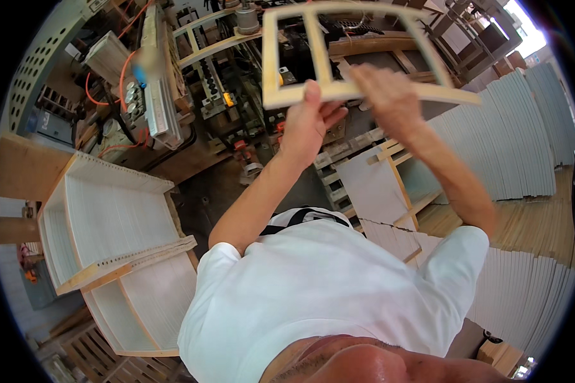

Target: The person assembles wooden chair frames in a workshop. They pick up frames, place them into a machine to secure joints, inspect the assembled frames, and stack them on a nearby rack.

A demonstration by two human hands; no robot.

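A light wooden frame [289, 96] with a crossbar is raised in front of me, tilted over the machinery. My left hand [305, 131] grips its near rail, thumb up against the wood and fingers curled underneath. Over the same rail, right of the crossbar, lies my right hand [390, 102]. Its fingers are bent and smeared by motion, so I cannot make out whether they grip the rail or only touch it. The frame's right end is blurred too.
A machine [227, 96] with rails fills the area ahead. At the left stand stacked white panels [118, 207] in wooden racks. Tall stacks of pale panels [492, 137] line the right. Another wooden frame [201, 54] lies on the machine, beside a metal cylinder [247, 20].
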